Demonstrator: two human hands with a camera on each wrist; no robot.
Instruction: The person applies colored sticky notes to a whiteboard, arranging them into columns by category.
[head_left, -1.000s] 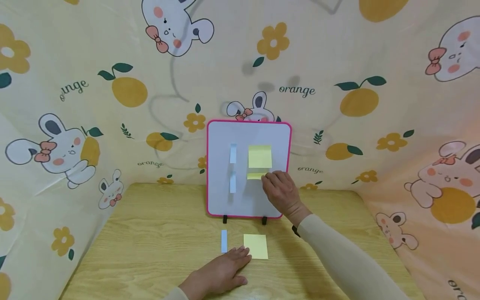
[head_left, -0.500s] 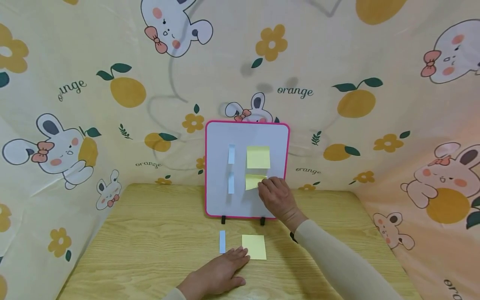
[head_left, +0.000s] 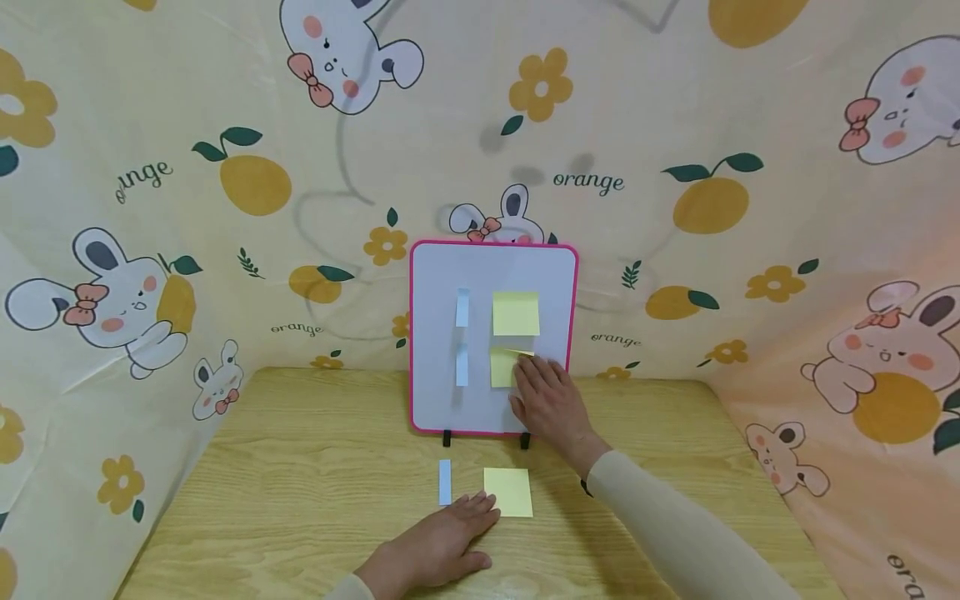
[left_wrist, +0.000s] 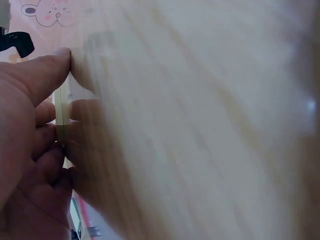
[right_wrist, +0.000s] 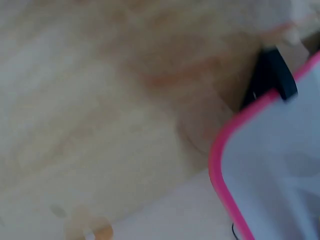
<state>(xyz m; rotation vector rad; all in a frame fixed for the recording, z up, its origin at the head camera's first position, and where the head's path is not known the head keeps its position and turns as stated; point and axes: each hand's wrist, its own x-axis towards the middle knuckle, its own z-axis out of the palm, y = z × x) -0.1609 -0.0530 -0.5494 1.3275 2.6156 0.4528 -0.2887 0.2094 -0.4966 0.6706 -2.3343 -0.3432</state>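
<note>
A pink-rimmed whiteboard (head_left: 435, 271) stands upright. My right hand (head_left: 553, 408) lays extended fingers on the right part of a lower yellow sticky note (head_left: 502, 371), whose top edge lifts slightly off the board. Above it sticks another yellow sticky note (head_left: 515, 314). Two narrow blue sticky strips (head_left: 462, 308) hang in a column at their left. Palm down on the table, my left hand (head_left: 435, 542) has its fingertips at the lower left corner of yellow sticky notes (head_left: 513, 492). Beside them lie blue sticky strips (head_left: 445, 482). The right wrist view shows no hand.
Two black stand feet (head_left: 447, 438) hold up the board on the wooden table (head_left: 300, 467); one foot (right_wrist: 275, 75) also shows in the right wrist view. A patterned cloth (head_left: 637, 100) with rabbits and oranges hangs close behind the board and along both sides.
My right hand has moved from pinching the lower yellow note, which was first folded up, to pressing it with extended fingers; the note now lies flatter. The left hand stays put.
</note>
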